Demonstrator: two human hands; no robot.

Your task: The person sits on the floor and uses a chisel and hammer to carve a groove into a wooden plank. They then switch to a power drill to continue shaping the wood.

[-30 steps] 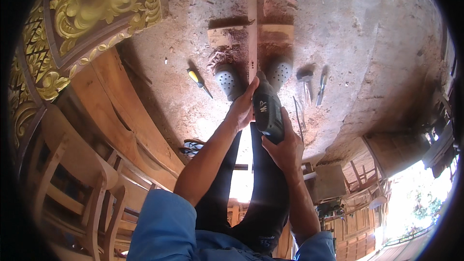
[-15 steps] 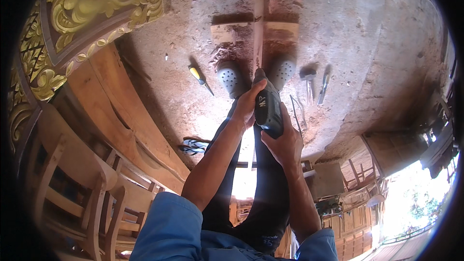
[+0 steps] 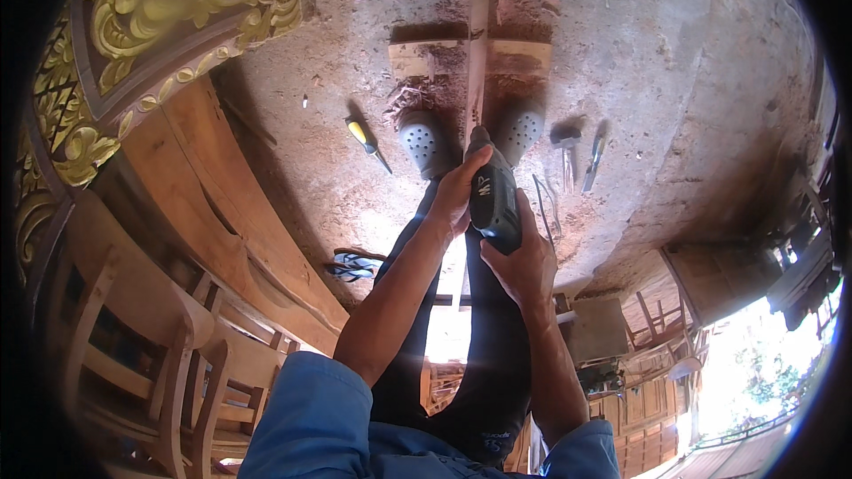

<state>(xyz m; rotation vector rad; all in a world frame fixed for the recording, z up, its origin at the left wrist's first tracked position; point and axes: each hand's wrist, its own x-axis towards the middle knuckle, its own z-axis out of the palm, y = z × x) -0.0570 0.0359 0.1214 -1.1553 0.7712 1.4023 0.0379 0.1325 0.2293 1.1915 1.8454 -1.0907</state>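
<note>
A dark green-grey power drill (image 3: 493, 200) points away from me, held in both hands. My left hand (image 3: 454, 191) grips its front part from the left side. At the rear, my right hand (image 3: 525, 257) is wrapped around the handle, which is mostly hidden beneath the body. The drill's nose meets a long narrow wooden strip (image 3: 478, 18) running away between my feet in grey clogs (image 3: 421, 144); the bit's tip is too small to make out. Under the strip, a short wooden board (image 3: 522, 59) lies crosswise on the floor, with shavings beside it.
A yellow-handled tool (image 3: 362, 135) lies left of my feet. On the right are a hammer (image 3: 567, 155), a chisel (image 3: 595, 161) and a cable (image 3: 545, 204). Gold carved panels (image 3: 186, 18), long planks (image 3: 213, 168) and wooden chairs (image 3: 169, 346) stand along the left.
</note>
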